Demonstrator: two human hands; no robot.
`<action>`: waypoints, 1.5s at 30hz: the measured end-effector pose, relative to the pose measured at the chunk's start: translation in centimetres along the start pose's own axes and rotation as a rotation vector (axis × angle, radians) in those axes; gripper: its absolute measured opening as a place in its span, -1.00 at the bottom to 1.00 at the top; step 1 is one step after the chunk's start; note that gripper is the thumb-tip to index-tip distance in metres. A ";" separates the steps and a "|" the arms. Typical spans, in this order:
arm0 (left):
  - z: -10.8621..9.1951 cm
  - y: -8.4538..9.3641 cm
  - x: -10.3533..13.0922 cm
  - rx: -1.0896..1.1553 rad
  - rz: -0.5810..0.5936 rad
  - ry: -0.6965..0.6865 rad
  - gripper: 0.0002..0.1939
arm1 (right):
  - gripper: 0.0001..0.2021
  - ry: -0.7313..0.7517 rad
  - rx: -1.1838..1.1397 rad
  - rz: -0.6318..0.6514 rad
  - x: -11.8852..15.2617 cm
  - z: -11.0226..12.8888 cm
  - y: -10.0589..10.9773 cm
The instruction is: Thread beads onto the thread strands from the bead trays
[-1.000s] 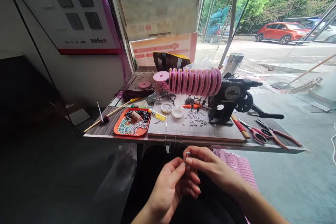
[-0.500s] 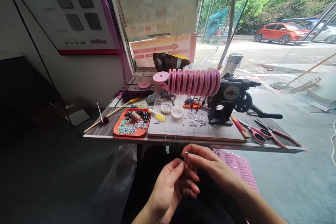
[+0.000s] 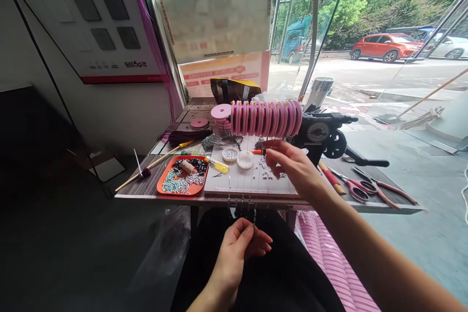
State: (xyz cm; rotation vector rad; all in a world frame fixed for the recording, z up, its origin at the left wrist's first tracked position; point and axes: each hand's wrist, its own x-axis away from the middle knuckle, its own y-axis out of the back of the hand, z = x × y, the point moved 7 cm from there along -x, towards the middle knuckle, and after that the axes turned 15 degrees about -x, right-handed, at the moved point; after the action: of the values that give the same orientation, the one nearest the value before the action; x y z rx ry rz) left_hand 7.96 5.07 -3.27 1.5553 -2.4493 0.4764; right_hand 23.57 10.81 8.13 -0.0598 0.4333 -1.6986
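Observation:
Below the table's front edge, my left hand (image 3: 237, 248) pinches the lower end of a thin beaded strand (image 3: 255, 217). My right hand (image 3: 288, 161) is raised over the board (image 3: 226, 186), its thumb and index finger close together beside an orange tool (image 3: 258, 151); whether anything lies between them is too small to tell. Loose silvery beads (image 3: 268, 173) lie under and beside that hand. Above it, pink rings (image 3: 266, 118) line the roller of a black hand-cranked device (image 3: 323, 139). Fine threads run down from the roller over the table edge.
An orange tray (image 3: 183, 175) of beads, a yellow-handled tool (image 3: 218, 165), a small bead dish (image 3: 230, 154) and a white disc (image 3: 244, 159) are left of my right hand. Scissors (image 3: 356, 187) and pliers (image 3: 387, 192) lie right. Pink spools (image 3: 221, 111) stand behind.
My right hand has left the strand beside my left hand and moved up over the board near the loose beads. My left hand stays low and has dropped slightly.

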 end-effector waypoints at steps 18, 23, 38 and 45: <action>-13.2 -3.1 -6.6 -0.168 -0.093 -0.528 -0.86 | -0.71 -0.039 0.016 0.095 -2.0 1.1 -0.5; -9.8 -2.9 -4.6 -0.057 0.101 -0.324 -0.79 | -0.71 -0.075 -0.045 0.099 -1.9 0.5 -0.2; -3.5 -2.1 -0.8 0.178 0.279 0.035 -0.81 | -0.70 -0.384 -0.175 0.247 5.7 -5.4 -2.4; -3.5 -2.2 -0.7 0.189 0.286 0.029 -0.81 | -0.73 -0.421 -0.283 0.242 6.3 -6.1 -2.4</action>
State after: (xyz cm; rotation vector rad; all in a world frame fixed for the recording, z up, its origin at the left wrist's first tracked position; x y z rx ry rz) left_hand 10.26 6.06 0.06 1.2503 -2.6833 0.7929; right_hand 18.40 6.50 1.95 -0.5408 0.3442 -1.3325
